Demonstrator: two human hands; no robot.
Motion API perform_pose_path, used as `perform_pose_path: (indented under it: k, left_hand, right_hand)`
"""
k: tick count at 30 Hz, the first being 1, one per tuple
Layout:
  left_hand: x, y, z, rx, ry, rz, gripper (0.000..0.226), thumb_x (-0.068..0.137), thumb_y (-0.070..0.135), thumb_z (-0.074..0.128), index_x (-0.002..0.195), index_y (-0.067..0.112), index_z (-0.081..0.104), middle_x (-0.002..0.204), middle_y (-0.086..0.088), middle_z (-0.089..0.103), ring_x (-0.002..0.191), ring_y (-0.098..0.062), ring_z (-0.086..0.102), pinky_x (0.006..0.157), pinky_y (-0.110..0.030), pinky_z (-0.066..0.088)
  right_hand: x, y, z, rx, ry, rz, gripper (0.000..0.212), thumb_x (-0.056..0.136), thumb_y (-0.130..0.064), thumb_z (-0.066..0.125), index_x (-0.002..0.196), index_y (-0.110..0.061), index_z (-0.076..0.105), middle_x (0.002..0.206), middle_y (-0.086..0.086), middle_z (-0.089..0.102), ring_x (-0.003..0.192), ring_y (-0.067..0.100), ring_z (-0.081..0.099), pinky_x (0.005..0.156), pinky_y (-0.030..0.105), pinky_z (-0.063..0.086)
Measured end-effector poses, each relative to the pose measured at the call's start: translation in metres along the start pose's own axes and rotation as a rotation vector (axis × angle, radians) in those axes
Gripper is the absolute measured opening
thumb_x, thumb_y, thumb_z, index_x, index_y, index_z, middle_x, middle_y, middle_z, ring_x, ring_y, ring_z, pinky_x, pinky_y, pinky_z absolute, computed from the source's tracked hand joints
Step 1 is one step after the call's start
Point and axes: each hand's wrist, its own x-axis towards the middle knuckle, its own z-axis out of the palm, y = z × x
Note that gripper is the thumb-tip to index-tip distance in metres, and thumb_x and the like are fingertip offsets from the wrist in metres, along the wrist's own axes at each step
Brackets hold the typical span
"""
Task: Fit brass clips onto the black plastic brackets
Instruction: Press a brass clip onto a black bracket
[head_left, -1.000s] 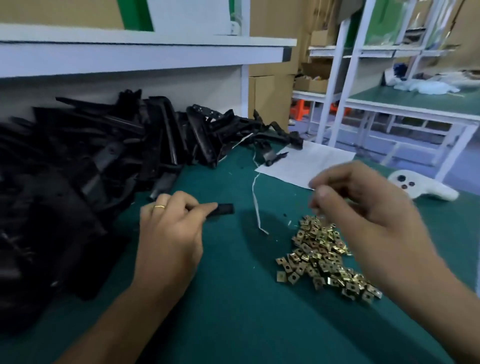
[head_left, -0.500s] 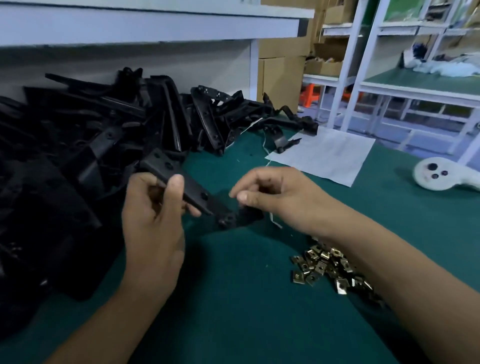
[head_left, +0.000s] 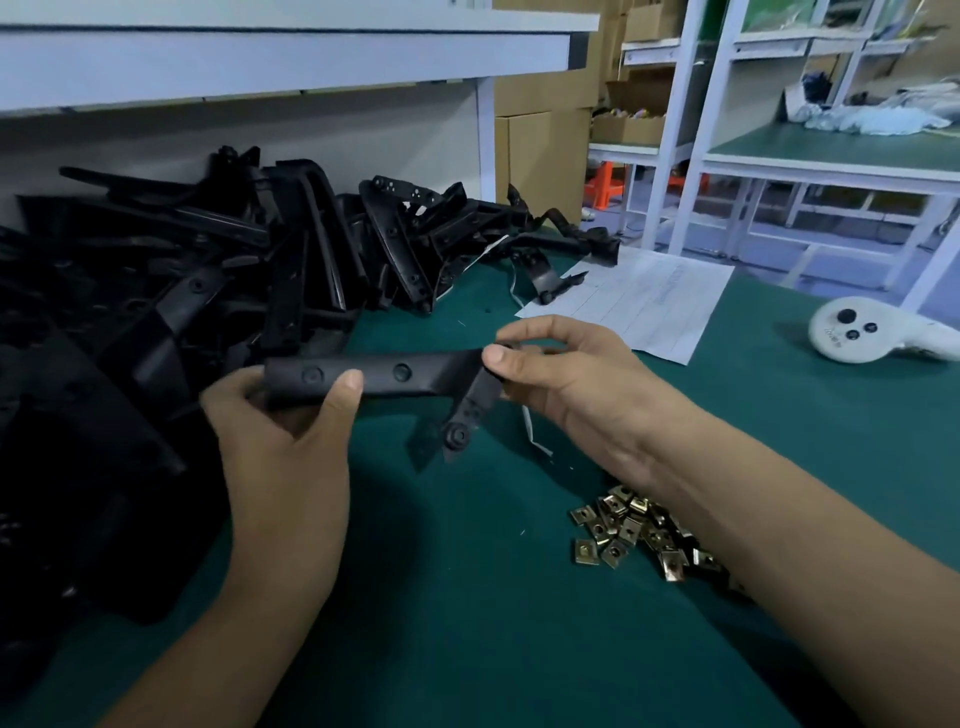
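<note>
A black plastic bracket (head_left: 400, 375) is held level above the green table (head_left: 467, 623). My left hand (head_left: 283, 431) grips its left end, thumb across the front face. My right hand (head_left: 566, 374) pinches the bracket's right end, where a short arm bends down toward the table. No brass clip shows between the right fingers. A heap of brass clips (head_left: 631, 535) lies on the table under my right forearm, partly hidden by it.
A big pile of black brackets (head_left: 182, 291) fills the left and back of the table under a white shelf (head_left: 260, 57). A printed sheet (head_left: 644, 301) and a white controller (head_left: 857, 335) lie at the right. Cardboard boxes and white racks stand beyond.
My left hand has lifted the bracket from the table and turned it level. My right hand left the clip heap, moved left and took hold of the bracket's right end.
</note>
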Motion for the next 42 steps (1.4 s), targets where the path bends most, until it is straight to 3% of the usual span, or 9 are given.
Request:
perform_pose_path:
  k: [3, 6, 8, 11, 17, 25, 31, 37, 42]
  left_hand:
    - [-0.005, 0.008, -0.001, 0.537, 0.028, 0.331, 0.072, 0.089, 0.033, 0.076, 0.148, 0.02, 0.036, 0.149, 0.004, 0.038, 0.143, -0.008, 0.032, 0.124, -0.041, 0.029]
    - [-0.019, 0.014, 0.012, 0.883, -0.32, 0.515, 0.07, 0.093, 0.036, 0.062, 0.156, 0.015, 0.041, 0.156, -0.007, 0.044, 0.15, -0.026, 0.032, 0.126, -0.049, 0.023]
    - [-0.025, 0.015, 0.015, 0.878, -0.526, 0.433, 0.077, 0.092, 0.037, 0.063, 0.161, 0.022, 0.033, 0.145, 0.001, 0.055, 0.134, -0.022, 0.047, 0.11, -0.04, 0.041]
    - [-0.022, 0.012, 0.01, 0.896, -0.572, 0.452, 0.078, 0.094, 0.012, 0.063, 0.163, 0.03, 0.031, 0.126, 0.004, 0.061, 0.109, -0.021, 0.051, 0.083, -0.034, 0.04]
    - [-0.019, 0.014, 0.007, 0.878, -0.549, 0.314, 0.068, 0.098, 0.026, 0.048, 0.161, 0.043, 0.029, 0.121, 0.011, 0.056, 0.107, -0.014, 0.048, 0.084, -0.033, 0.043]
    - [-0.017, 0.013, 0.008, 0.929, -0.534, 0.268, 0.066, 0.096, 0.037, 0.045, 0.16, 0.045, 0.03, 0.122, 0.01, 0.056, 0.113, -0.016, 0.048, 0.08, -0.031, 0.034]
    - [-0.016, 0.011, 0.008, 0.945, -0.534, 0.286, 0.068, 0.095, 0.033, 0.047, 0.16, 0.044, 0.031, 0.122, 0.009, 0.057, 0.115, -0.017, 0.049, 0.08, -0.031, 0.035]
    - [-0.021, 0.018, 0.009, 0.908, -0.506, 0.319, 0.072, 0.092, 0.041, 0.043, 0.159, 0.055, 0.019, 0.115, 0.018, 0.052, 0.108, -0.018, 0.055, 0.08, -0.037, 0.047]
    - [-0.023, 0.017, 0.006, 0.883, -0.444, 0.349, 0.072, 0.094, 0.045, 0.043, 0.157, 0.058, 0.012, 0.103, 0.02, 0.043, 0.09, -0.013, 0.054, 0.066, -0.035, 0.046]
  right_hand:
    - [-0.001, -0.006, -0.004, -0.102, 0.046, -0.07, 0.026, 0.084, 0.003, 0.08, 0.105, -0.003, 0.066, 0.081, 0.006, 0.065, 0.086, 0.025, 0.067, 0.091, 0.037, 0.059]
    - [-0.006, -0.006, -0.002, -0.203, -0.065, -0.097, 0.022, 0.083, 0.003, 0.08, 0.098, -0.006, 0.066, 0.08, 0.003, 0.061, 0.085, 0.023, 0.063, 0.092, 0.037, 0.057]
    - [-0.008, -0.006, 0.0, -0.222, -0.148, -0.123, 0.021, 0.085, 0.005, 0.078, 0.097, -0.004, 0.063, 0.077, 0.001, 0.063, 0.079, 0.018, 0.068, 0.081, 0.03, 0.06]
    - [-0.012, -0.02, -0.008, -0.342, -0.307, -0.105, 0.018, 0.089, 0.001, 0.076, 0.099, 0.001, 0.06, 0.083, 0.011, 0.062, 0.077, 0.022, 0.074, 0.073, 0.03, 0.063]
    - [-0.026, -0.044, -0.038, -1.401, -0.473, 0.128, 0.03, 0.066, -0.048, 0.094, 0.087, -0.035, 0.077, 0.081, -0.013, 0.075, 0.069, -0.001, 0.066, 0.068, 0.022, 0.05]
    - [-0.031, -0.04, -0.03, -1.607, -0.437, 0.166, 0.025, 0.067, -0.05, 0.093, 0.079, -0.04, 0.074, 0.081, -0.016, 0.071, 0.069, 0.0, 0.063, 0.058, 0.022, 0.049]
    - [-0.031, -0.038, -0.03, -1.475, -0.5, 0.155, 0.019, 0.08, -0.036, 0.089, 0.084, -0.031, 0.071, 0.076, -0.013, 0.072, 0.061, 0.0, 0.061, 0.056, 0.018, 0.049]
    - [-0.018, -0.033, -0.022, -0.724, -0.188, -0.218, 0.009, 0.095, -0.009, 0.074, 0.102, -0.013, 0.078, 0.084, 0.015, 0.067, 0.075, 0.014, 0.064, 0.076, 0.028, 0.058]
    - [-0.012, -0.017, -0.011, -0.061, -0.055, -0.03, 0.014, 0.088, -0.003, 0.073, 0.1, 0.003, 0.073, 0.092, 0.019, 0.076, 0.079, 0.02, 0.074, 0.073, 0.024, 0.061]
